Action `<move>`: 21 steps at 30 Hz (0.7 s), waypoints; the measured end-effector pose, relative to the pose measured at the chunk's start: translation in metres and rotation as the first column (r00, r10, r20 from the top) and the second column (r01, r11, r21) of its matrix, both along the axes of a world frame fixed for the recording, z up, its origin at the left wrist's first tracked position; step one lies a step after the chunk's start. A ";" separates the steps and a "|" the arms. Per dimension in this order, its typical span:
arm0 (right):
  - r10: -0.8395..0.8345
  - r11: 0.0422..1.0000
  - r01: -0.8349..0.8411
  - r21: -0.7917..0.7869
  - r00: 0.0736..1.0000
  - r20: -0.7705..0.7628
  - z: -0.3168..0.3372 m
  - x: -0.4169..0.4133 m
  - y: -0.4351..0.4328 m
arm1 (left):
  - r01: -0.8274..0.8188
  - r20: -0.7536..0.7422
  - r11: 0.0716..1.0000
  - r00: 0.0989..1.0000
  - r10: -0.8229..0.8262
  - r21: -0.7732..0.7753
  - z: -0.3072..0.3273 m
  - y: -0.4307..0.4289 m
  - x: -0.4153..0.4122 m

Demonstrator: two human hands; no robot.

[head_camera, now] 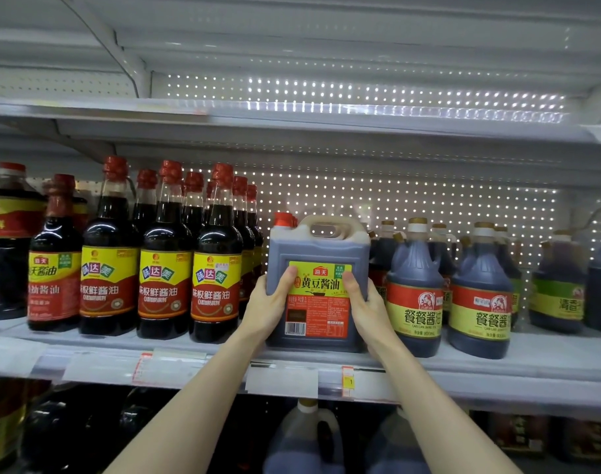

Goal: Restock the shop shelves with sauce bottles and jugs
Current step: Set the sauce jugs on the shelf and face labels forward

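A square soy sauce jug (318,248) with a red cap, a moulded handle and a yellow and red label stands at the front of the middle shelf (531,362). My left hand (270,304) grips its left side, thumb over the label. My right hand (364,307) grips its right side, thumb on the label too. To the jug's left stand several tall dark sauce bottles (217,268) with red caps. On its right are round dark jugs (413,289) with gold caps and red and yellow labels.
The shelf above (292,118) looks bare from here, its pegboard back lit. Price tags (347,381) hang on the middle shelf's front rail. More jugs (302,439) stand on the shelf below, under my forearms. A large dark jug (5,241) is at the far left.
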State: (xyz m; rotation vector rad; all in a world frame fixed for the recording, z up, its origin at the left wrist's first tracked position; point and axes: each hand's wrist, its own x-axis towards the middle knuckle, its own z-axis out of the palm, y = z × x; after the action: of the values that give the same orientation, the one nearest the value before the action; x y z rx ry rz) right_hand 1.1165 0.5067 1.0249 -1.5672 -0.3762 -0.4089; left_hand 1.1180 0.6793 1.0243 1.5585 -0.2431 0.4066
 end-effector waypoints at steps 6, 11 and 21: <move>-0.062 0.996 0.062 -0.056 0.998 0.002 0.008 -0.015 -0.003 | -0.030 -0.022 0.998 0.999 0.032 0.064 0.012 0.002 -0.018; -0.137 0.981 0.142 -0.129 0.990 0.044 0.010 -0.049 -0.005 | -0.121 0.016 0.978 0.993 0.120 0.170 0.011 0.011 -0.049; -0.243 0.968 0.243 -0.066 0.970 0.015 -0.050 -0.114 0.004 | -0.118 0.112 0.973 0.989 0.097 0.200 -0.052 0.011 -0.121</move>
State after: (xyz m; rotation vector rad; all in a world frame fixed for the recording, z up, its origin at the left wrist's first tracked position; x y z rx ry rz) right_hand 1.0025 0.5104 0.9748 -1.6846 -0.2040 -0.5960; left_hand 0.9969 0.6906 0.9720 1.7625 -0.2871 0.5615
